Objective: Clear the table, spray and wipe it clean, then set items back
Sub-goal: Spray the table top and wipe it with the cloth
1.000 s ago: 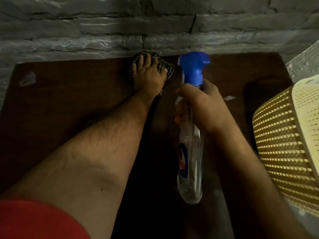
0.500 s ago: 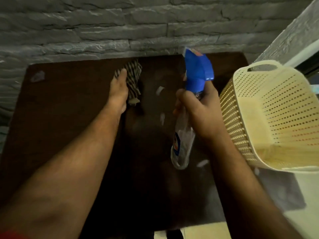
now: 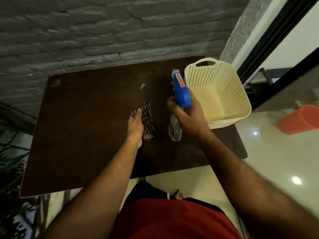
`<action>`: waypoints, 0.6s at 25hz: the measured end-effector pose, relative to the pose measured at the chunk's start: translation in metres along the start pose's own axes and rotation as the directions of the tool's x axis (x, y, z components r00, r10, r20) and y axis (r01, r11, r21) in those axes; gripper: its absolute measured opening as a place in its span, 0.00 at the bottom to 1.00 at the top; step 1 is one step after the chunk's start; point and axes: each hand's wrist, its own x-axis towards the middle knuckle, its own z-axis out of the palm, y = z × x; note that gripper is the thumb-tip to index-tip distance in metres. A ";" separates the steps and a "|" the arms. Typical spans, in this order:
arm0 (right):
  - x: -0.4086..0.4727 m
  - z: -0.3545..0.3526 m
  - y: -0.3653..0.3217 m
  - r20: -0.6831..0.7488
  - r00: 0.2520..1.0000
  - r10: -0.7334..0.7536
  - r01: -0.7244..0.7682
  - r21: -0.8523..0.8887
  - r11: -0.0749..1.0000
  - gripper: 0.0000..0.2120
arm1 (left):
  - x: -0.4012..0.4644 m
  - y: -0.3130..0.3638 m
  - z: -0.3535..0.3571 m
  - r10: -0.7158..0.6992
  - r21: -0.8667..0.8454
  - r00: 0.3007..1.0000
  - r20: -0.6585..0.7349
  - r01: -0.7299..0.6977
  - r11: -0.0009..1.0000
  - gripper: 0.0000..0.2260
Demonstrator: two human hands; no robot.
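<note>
The right hand (image 3: 187,118) has its grip curled round the neck of the spray bottle (image 3: 180,94), blue head up, clear body hanging below the grip above the dark table (image 3: 82,135). Just left of it, the left hand (image 3: 135,128) presses the striped cloth (image 3: 146,118) flat, fingers straight. A cream basket (image 3: 229,94) stands just right of the bottle.

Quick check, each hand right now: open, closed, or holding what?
Left hand: open, fingers flat, pressing the checked cloth onto the table.
Right hand: closed around the spray bottle.
</note>
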 end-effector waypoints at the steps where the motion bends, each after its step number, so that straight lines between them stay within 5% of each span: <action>1: -0.009 -0.009 0.002 0.010 1.000 0.008 -0.007 -0.014 1.000 0.20 | -0.011 -0.006 0.003 -0.007 0.023 1.000 0.003 0.007 1.000 0.16; 15: -0.041 -0.067 0.038 0.106 0.986 0.128 -0.119 -0.086 0.989 0.27 | -0.046 -0.065 0.050 -0.114 0.566 0.993 0.036 0.073 0.821 0.14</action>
